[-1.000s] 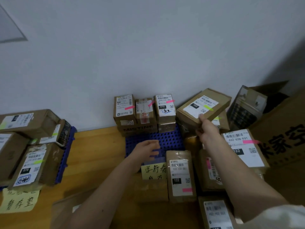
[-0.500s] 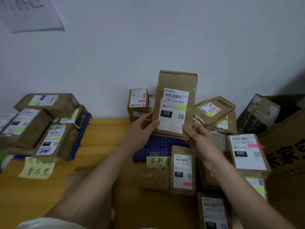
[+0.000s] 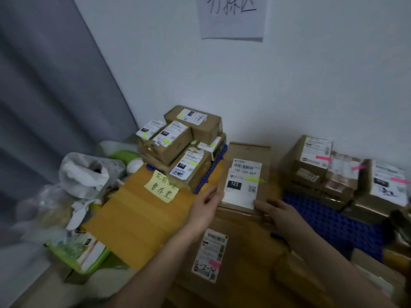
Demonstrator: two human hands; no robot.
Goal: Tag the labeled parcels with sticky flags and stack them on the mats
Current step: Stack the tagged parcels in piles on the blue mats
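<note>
Flagged parcel 122 [image 3: 244,176], carried leftward since earlier, gripped at its lower corners by left hand [image 3: 205,207] and right hand [image 3: 274,213]; stacking step, next placement on the left pile's blue mat [image 3: 212,168].

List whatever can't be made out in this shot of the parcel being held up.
Head view only:
- Held parcel: its bottom edge is hidden by the left hand and right hand.
- Its label's small print: blurred; only 122 reads.
- Wall sign: top cut by the frame.
- Pink-flagged parcels at right: motion-blurred text.
- Left blue mat: mostly covered by stacked boxes.
</note>
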